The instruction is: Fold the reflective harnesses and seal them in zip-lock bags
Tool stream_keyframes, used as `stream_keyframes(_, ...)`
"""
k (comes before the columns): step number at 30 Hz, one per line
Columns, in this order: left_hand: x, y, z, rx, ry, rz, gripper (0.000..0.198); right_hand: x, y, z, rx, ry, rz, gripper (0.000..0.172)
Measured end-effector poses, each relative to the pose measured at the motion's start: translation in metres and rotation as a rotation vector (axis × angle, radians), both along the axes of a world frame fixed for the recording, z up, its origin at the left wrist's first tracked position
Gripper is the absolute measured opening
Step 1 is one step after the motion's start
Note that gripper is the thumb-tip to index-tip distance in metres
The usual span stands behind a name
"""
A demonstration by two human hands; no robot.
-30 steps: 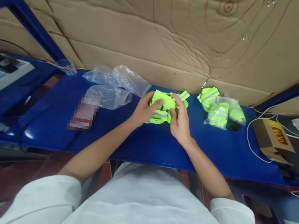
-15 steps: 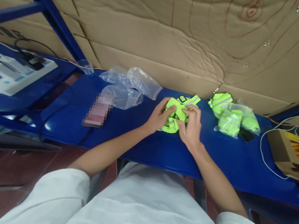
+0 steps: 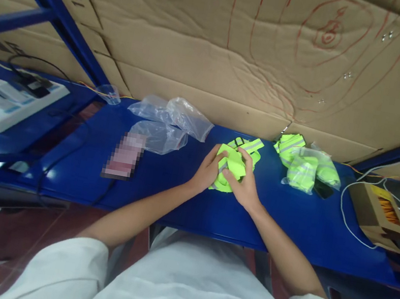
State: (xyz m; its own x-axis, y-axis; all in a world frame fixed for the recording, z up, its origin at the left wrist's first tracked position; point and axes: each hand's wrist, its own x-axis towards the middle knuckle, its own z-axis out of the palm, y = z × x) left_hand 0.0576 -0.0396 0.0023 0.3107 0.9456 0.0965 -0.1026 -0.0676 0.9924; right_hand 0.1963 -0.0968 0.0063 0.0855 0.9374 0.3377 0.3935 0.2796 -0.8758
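A neon yellow-green reflective strap bundle (image 3: 234, 161) with grey stripes and a black buckle lies on the blue table (image 3: 163, 184) in front of me. My left hand (image 3: 207, 170) grips its left side. From the right, my right hand (image 3: 244, 182) closes round it, thumb on the front and fingers over the top. Loose strap ends stick out behind the hands toward the cardboard. The fingers cover part of the bundle.
Clear plastic bags (image 3: 159, 137) lie left of the hands, near a blurred-out pink item (image 3: 124, 156). On the right are bagged neon straps (image 3: 302, 172), a dark flat object (image 3: 323, 190) and an open cardboard box (image 3: 378, 214). A power strip (image 3: 18, 104) sits far left; cardboard (image 3: 186, 54) stands behind.
My right hand has shifted left and wrapped closer round the bundle, its fingers now over the top. The neon fabric looks more compact between my hands. The camera view has tilted slightly.
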Motion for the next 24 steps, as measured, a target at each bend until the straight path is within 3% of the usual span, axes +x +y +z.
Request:
stream_keyframes(5,-0.004,0.006,-0.007,0.217,0.221,0.019,0.037,0.004,0.006,-0.005,-0.056,0.153,-0.013,0.054)
stream_keyframes(7,-0.011,0.018,-0.005,0.353,0.312,0.045,0.042,0.01,0.01,-0.006,-0.05,0.181,-0.06,0.053)
stream_keyframes(9,-0.021,0.038,0.0,0.459,0.432,0.161,0.045,0.016,0.013,-0.004,-0.035,0.2,-0.121,0.053)
stream_keyframes(12,-0.037,0.072,0.005,0.618,0.87,0.391,0.046,0.023,0.014,0.0,0.01,0.222,-0.179,0.057)
stream_keyframes(15,-0.046,0.094,0.004,0.611,1.158,0.372,0.024,0.024,0.013,0.002,0.016,0.257,-0.174,0.06)
stream_keyframes(17,-0.047,0.094,0.003,0.603,1.155,0.367,0.017,0.021,0.012,0.003,0.008,0.248,-0.151,0.059)
stream_keyframes(20,-0.045,0.075,0.002,0.71,0.985,0.358,0.018,0.018,0.011,0.004,-0.008,0.221,-0.09,0.063)
stream_keyframes(24,-0.039,0.046,0.0,0.959,0.813,0.13,0.014,0.026,0.013,0.006,-0.085,0.2,0.065,0.081)
